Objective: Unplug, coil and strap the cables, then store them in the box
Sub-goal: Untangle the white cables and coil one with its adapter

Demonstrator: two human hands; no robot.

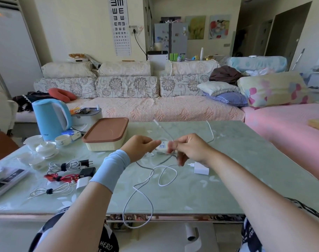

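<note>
1. Left hand point(142, 147) pinches the power strip's point(162, 146) end; right hand point(188, 149) pinches the white cable point(134, 188).
2. Its free end points toward the sofa point(169, 108); loops trail over the surface's point(227, 179) near edge.

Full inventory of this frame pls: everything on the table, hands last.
power strip: 1, white, table centre, between the hands
loose cables: at least 2, white, centre; one loop hangs over the near edge
charger: 1, white, right of the loose cables
strapped bundles: 3, two white, one red, table left
adapters: 2, black and white, beside the strapped bundles
box: 1, cream, brown lid on, behind left hand
kettle: 1, blue, far left
tea cups: several, white, left
table: 1, pale green glass
sofa: 1, floral, behind
left hand: pinches power strip's left end
right hand: blurred at power strip, grip unclear
</note>
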